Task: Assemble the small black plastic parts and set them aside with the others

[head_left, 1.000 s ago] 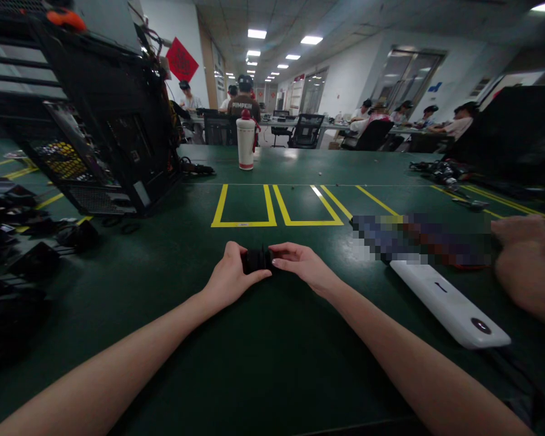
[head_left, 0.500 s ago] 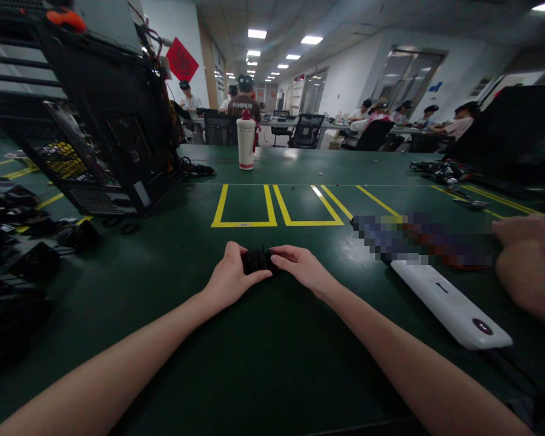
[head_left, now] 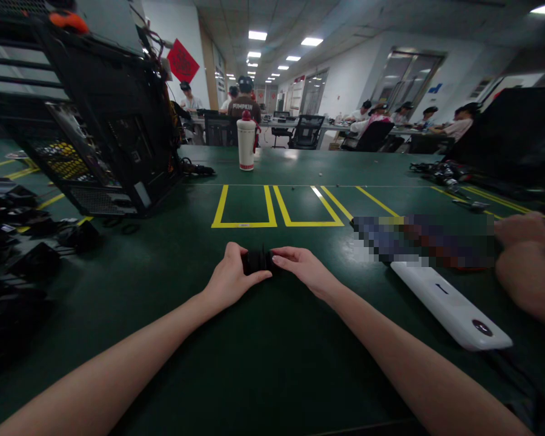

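Note:
A small black ribbed object (head_left: 257,260) is held between my two hands, low over the green table (head_left: 263,339). My left hand (head_left: 229,272) grips its left side, with the thumb along the near edge. On the right side, the fingertips of my right hand (head_left: 297,261) are pinched against its end. Its exact shape is hard to make out against the dark surface. Beyond it, yellow tape outlines (head_left: 244,224) mark the table.
A black computer case (head_left: 113,121) stands at the left, near black parts (head_left: 72,236). A white and red bottle (head_left: 246,142) stands farther back. At the right lie a white device (head_left: 449,303) and a blurred-out item, beside another person's hands (head_left: 527,260). More people sit in the background.
The other person's hands at the right have shifted slightly. My hands and the black object look unchanged.

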